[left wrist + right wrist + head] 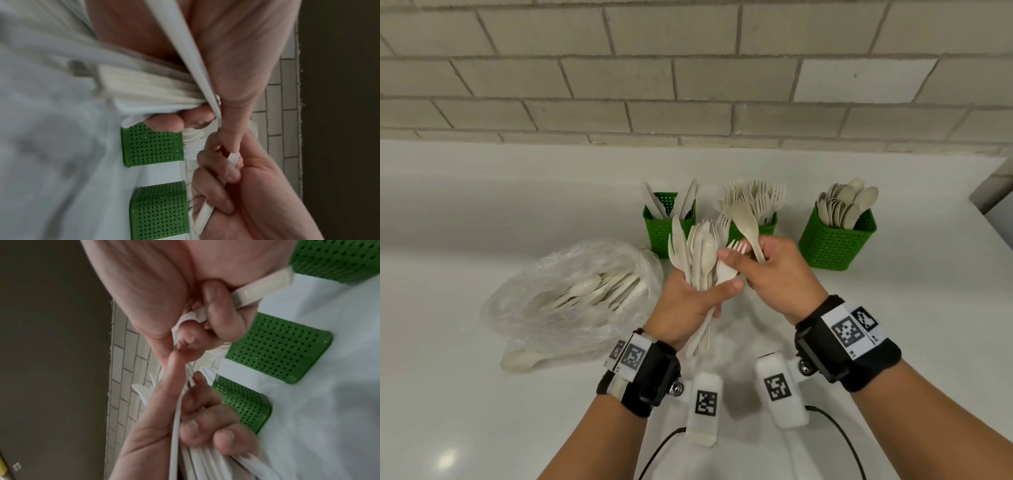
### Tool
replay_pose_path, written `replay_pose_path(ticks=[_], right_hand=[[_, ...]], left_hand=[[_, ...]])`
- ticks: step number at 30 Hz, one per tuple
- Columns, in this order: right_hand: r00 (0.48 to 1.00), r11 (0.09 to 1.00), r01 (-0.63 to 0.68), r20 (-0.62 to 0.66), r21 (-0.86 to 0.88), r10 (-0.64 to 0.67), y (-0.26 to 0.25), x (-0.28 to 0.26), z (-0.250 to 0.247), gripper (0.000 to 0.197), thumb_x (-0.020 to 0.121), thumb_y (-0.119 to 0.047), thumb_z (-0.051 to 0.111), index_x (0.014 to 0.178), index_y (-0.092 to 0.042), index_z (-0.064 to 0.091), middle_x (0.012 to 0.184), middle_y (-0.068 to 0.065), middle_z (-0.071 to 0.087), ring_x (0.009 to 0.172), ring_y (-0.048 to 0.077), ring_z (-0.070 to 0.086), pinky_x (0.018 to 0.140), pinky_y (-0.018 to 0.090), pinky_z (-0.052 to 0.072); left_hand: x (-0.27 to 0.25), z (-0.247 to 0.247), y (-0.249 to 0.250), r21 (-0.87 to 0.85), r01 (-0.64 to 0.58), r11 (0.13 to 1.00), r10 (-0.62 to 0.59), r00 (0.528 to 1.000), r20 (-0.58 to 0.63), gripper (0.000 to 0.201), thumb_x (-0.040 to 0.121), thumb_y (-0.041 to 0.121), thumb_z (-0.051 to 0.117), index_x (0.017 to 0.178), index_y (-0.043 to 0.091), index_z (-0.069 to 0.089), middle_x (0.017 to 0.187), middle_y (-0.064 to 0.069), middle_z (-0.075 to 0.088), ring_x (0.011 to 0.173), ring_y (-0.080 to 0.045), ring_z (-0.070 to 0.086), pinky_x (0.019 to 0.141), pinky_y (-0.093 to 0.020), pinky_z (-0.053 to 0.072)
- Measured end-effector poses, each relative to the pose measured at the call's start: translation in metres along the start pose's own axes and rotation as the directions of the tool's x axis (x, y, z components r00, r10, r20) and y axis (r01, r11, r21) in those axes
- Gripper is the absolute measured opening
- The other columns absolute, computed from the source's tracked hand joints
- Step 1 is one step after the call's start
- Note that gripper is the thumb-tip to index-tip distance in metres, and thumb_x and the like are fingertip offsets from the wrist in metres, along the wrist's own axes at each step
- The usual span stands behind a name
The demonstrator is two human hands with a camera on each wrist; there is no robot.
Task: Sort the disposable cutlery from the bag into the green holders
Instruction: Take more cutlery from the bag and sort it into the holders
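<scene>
My left hand (688,301) grips a fanned bundle of beige disposable cutlery (698,257) above the counter; its handles (148,87) cross the left wrist view. My right hand (774,274) holds a spoon (744,222) upright in its curled fingers and pinches a fork (727,265) at the bundle's right edge. Behind the hands stand three green holders: one with knives (669,219), one with forks (755,228), one with spoons (835,240). A clear plastic bag (571,294) with more cutlery lies at the left. The spoon's handle (246,295) shows under the right hand's fingers.
The white counter (482,212) runs back to a grey brick wall (688,85). A loose spoon (520,359) lies under the bag's near edge. Black cables (664,445) trail over the counter near my wrists. A wall corner (993,185) juts in at the right.
</scene>
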State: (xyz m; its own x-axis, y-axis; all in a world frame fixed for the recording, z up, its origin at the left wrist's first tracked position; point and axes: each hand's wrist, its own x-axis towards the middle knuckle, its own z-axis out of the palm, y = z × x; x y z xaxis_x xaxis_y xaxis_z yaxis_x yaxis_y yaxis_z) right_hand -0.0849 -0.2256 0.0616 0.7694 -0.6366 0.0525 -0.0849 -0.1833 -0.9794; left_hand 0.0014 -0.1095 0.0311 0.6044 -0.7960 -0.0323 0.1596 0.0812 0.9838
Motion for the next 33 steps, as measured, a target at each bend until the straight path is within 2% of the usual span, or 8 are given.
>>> replay_pose_path(ticks=[3,6,16,21,24,27,30,33], right_hand=[[0.998,0.999,-0.017,-0.055,-0.047,0.014,0.004,0.001,-0.003,0.046,0.096,-0.033,0.057,0.064,0.0,0.055,0.055,0.002,0.04,0.049,0.012,0.036,0.054,0.029,0.032],[0.988,0.994,-0.015,-0.156,-0.106,-0.002,0.0,0.006,-0.022,0.044,0.104,-0.031,0.038,0.085,-0.015,0.074,0.069,-0.011,0.05,0.062,0.004,0.052,0.068,0.024,0.039],[0.765,0.719,-0.144,-0.538,-0.68,-0.355,0.009,0.04,-0.142,0.029,0.097,-0.027,0.055,0.101,-0.001,0.067,0.099,0.021,0.066,0.091,0.035,0.063,0.076,0.03,0.042],[0.924,0.634,-0.329,-0.376,-0.7,0.064,0.029,0.054,-0.142,0.041,0.092,-0.026,0.06,0.126,-0.005,0.053,0.121,0.019,0.061,0.106,0.037,0.059,0.078,0.03,0.04],[0.92,0.67,-0.276,-0.391,-0.689,-0.023,0.021,0.045,-0.133,0.049,0.088,-0.022,0.061,0.131,-0.004,0.047,0.129,0.016,0.052,0.113,0.033,0.053,0.086,0.032,0.042],[0.88,0.806,-0.037,-0.402,-0.591,-0.254,-0.004,0.026,-0.102,0.033,0.083,-0.013,0.066,0.116,-0.011,0.059,0.101,0.005,0.062,0.092,0.022,0.058,0.075,0.023,0.04],[0.993,0.935,0.072,-0.067,-0.347,-0.101,-0.026,0.007,-0.054,0.007,0.086,-0.029,0.07,0.087,-0.022,0.071,0.073,-0.012,0.065,0.066,0.003,0.058,0.063,0.016,0.043],[0.997,0.982,0.047,0.069,-0.181,-0.035,-0.017,0.002,-0.025,0.027,0.086,-0.028,0.071,0.073,-0.005,0.064,0.061,0.004,0.054,0.056,0.009,0.046,0.056,0.023,0.04]], left_hand=[[0.0,-0.002,-0.004,-0.002,0.016,1.0,-0.016,1.0,-0.012,0.015,0.082,0.003,0.073,0.095,0.005,0.066,0.06,0.001,0.059,0.049,-0.012,0.048,0.049,-0.029,0.041],[0.002,-0.004,-0.007,-0.012,0.015,1.0,-0.015,0.998,-0.062,0.018,0.073,0.017,0.078,0.066,0.011,0.062,0.05,-0.001,0.051,0.044,-0.014,0.044,0.053,-0.029,0.041],[0.007,-0.005,-0.013,-0.082,0.007,0.997,-0.013,0.997,-0.077,0.028,0.069,0.018,0.085,0.059,0.019,0.059,0.051,-0.002,0.046,0.046,-0.017,0.042,0.052,-0.03,0.042],[0.008,0.001,-0.007,-0.092,0.024,0.995,-0.031,0.997,-0.072,0.033,0.067,0.024,0.089,0.052,0.024,0.06,0.05,0.0,0.047,0.045,-0.015,0.044,0.054,-0.03,0.042],[0.008,0.002,-0.001,-0.044,0.02,0.999,-0.024,0.996,-0.082,0.03,0.069,0.024,0.087,0.054,0.023,0.062,0.05,0.001,0.049,0.045,-0.015,0.045,0.051,-0.028,0.044],[0.01,0.004,-0.001,0.004,0.0,1.0,0.001,0.992,-0.125,0.029,0.077,0.009,0.079,0.059,0.022,0.06,0.051,0.003,0.053,0.046,-0.014,0.047,0.052,-0.027,0.044],[0.011,0.012,0.002,0.028,-0.049,0.998,0.051,0.995,-0.082,0.017,0.08,0.004,0.076,0.075,0.016,0.064,0.055,0.008,0.059,0.049,-0.01,0.049,0.052,-0.026,0.044],[0.01,0.019,0.005,0.012,-0.106,0.994,0.107,0.994,-0.021,0.021,0.082,0.006,0.071,0.102,0.001,0.066,0.067,0.01,0.067,0.056,-0.002,0.057,0.053,-0.019,0.046]])
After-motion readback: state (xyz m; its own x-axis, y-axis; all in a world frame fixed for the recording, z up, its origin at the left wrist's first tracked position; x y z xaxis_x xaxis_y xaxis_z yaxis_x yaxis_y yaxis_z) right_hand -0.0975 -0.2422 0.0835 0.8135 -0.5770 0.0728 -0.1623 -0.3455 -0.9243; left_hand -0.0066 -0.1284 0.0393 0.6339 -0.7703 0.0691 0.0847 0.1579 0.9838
